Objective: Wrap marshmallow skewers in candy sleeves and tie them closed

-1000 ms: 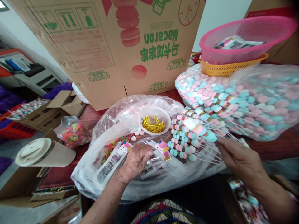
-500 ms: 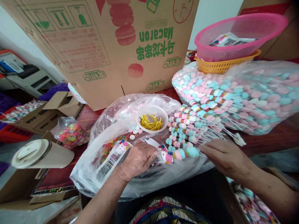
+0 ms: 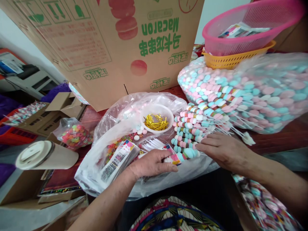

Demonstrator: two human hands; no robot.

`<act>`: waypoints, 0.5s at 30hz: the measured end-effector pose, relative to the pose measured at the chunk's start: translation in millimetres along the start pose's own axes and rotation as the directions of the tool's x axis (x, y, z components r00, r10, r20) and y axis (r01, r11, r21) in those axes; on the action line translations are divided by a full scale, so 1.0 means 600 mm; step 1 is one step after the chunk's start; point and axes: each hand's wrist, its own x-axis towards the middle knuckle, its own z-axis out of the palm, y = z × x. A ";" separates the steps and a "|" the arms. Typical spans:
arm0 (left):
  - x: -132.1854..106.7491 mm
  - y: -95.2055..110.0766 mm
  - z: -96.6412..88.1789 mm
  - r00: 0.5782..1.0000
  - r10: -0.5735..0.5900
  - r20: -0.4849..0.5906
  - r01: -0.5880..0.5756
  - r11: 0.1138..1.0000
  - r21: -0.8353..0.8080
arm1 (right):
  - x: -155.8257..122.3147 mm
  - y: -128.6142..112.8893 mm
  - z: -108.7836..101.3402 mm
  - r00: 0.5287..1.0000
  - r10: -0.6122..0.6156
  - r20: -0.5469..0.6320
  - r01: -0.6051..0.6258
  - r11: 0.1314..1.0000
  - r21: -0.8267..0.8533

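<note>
My left hand [image 3: 154, 163] is closed around the printed end of a clear candy wrapper [image 3: 174, 159], its thumb lying along the near side. Pink, white and blue marshmallows of a skewer [image 3: 190, 153] extend rightward from that end. My right hand [image 3: 222, 150] lies over the sticks with its fingers stretched out, fingertips by the skewer's right end; its thumb is hidden. Just beyond, marshmallow skewers [image 3: 189, 132] lie in a row. Behind my left hand are white sticks [image 3: 152, 144] and a stack of printed wrappers [image 3: 115, 165].
A white bowl [image 3: 168, 110] holds gold twist ties. Behind stands a large cardboard box [image 3: 101, 54]. To the right are a big bag of marshmallows [image 3: 269, 93] and a pink basket [image 3: 209, 45] stacked on a yellow one. A lidded cup [image 3: 60, 156] and a bag of gummy rings [image 3: 74, 134] stand left.
My right hand has moved left and slightly up, its fingers straighter. My left thumb has stretched out to the right. The marshmallow end of the skewer has shifted slightly left.
</note>
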 end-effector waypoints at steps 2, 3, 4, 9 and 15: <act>0.013 -0.005 0.008 0.997 -0.032 0.075 0.040 0.992 -0.116 | 0.012 -0.001 0.004 0.999 -0.041 0.019 0.041 0.999 0.023; 0.019 -0.008 0.011 0.995 -0.044 0.091 0.057 0.988 -0.145 | 0.017 -0.002 0.008 0.999 -0.042 0.032 0.041 0.998 0.039; 0.023 -0.009 0.013 0.995 -0.054 0.087 0.067 0.986 -0.156 | 0.020 -0.003 0.014 0.998 -0.033 0.051 0.030 0.998 0.056; 0.016 -0.001 -0.011 0.998 -0.032 -0.062 0.026 0.995 -0.093 | 0.015 -0.001 0.032 0.985 0.072 0.159 -0.101 0.978 0.185; 0.000 0.007 -0.024 0.963 -0.256 0.079 0.252 0.966 0.056 | 0.012 -0.005 0.025 0.982 0.065 0.177 -0.114 0.954 0.279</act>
